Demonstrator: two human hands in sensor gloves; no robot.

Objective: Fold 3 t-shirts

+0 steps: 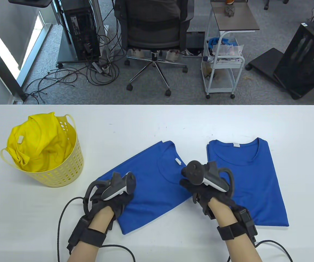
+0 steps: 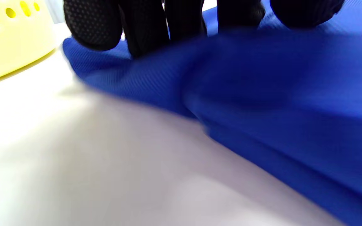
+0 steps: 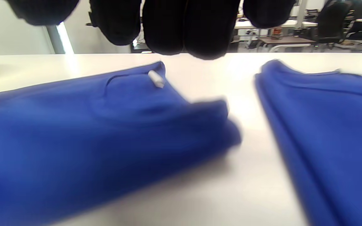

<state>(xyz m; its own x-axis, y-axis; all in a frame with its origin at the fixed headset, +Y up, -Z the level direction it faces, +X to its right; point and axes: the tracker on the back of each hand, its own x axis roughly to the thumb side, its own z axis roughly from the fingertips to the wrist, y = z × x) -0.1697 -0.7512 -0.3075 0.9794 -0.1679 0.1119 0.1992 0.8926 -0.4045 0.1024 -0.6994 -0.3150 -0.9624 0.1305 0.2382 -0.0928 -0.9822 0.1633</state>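
Two plain blue t-shirts (image 1: pixel 151 185) (image 1: pixel 247 180); yellow shirt (image 1: pixel 36 144) in perforated pale-yellow basket (image 1: pixel 61 174); white surface (image 1: pixel 173 120); black gloves (image 1: pixel 110 202).

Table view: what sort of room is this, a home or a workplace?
Most likely an office or lab: a black mesh office chair, a black computer tower with loose cables, and a white wheeled cart stand behind the white table.
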